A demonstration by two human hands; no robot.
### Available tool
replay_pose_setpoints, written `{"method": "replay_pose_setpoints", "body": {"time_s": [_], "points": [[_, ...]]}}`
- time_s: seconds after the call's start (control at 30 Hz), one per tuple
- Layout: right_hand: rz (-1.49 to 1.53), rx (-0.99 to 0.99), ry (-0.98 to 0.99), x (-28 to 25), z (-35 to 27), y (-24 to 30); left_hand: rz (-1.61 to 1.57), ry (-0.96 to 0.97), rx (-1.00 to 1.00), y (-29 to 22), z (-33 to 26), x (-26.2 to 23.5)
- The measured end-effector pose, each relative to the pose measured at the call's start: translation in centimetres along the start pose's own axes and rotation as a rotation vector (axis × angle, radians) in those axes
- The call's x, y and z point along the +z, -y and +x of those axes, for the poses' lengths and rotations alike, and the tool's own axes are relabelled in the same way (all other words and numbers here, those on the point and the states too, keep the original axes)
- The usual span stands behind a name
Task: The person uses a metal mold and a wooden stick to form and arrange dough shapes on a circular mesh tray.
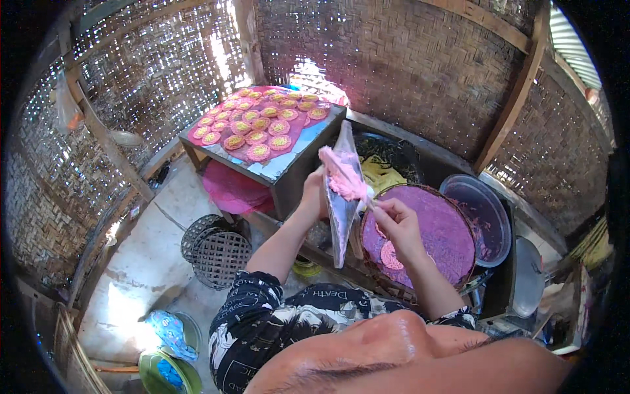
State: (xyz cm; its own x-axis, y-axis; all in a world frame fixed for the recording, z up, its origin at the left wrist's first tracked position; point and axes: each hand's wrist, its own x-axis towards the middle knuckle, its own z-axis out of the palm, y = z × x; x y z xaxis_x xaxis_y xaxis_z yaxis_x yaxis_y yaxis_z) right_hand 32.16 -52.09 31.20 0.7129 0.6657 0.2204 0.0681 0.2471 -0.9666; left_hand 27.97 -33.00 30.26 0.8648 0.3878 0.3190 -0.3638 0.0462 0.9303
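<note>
A clear plastic bag (338,226), long and pointed at both ends, hangs in front of me with pink paste (348,184) on its upper part. My left hand (314,194) grips the bag from its left side; the bag hides most of its fingers. At the bag's right edge my right hand (400,226) is closed in a pinch on a small spoon-like utensil (370,196), whose pale end touches the paste. Below this hand lies a round woven tray (476,244) lined with purple sheeting (436,220), bearing pink lacy discs (390,255).
A low table (269,172) at the far left carries several pink discs with yellow centres (260,123). A dark plastic tub (502,226) stands right of the tray, near a metal lid (527,276). Black baskets (222,257) and a green basin (187,373) sit on the floor.
</note>
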Motion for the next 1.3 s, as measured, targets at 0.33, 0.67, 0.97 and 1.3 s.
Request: {"method": "replay_pose_setpoints", "body": {"time_s": [0.33, 0.67, 0.97, 1.3], "points": [[-0.788, -0.645, -0.353, -4.3, 0.7, 1.8, -0.046, -0.222, -0.113, -1.3, 0.7, 1.3], [-0.697, -0.788, 0.028, -3.9, 0.1, 1.6, 1.185, 0.083, 0.047, 1.7, 3.5, -3.7], [-1.002, -0.982, -0.284, -4.9, 0.9, 0.9, 0.052, -0.066, -0.023, -0.3, 1.0, 1.0], [-0.728, -0.436, -0.317, -9.0, 0.7, 1.6, 0.584, 0.023, 0.251, -4.1, 1.3, 5.5]]}}
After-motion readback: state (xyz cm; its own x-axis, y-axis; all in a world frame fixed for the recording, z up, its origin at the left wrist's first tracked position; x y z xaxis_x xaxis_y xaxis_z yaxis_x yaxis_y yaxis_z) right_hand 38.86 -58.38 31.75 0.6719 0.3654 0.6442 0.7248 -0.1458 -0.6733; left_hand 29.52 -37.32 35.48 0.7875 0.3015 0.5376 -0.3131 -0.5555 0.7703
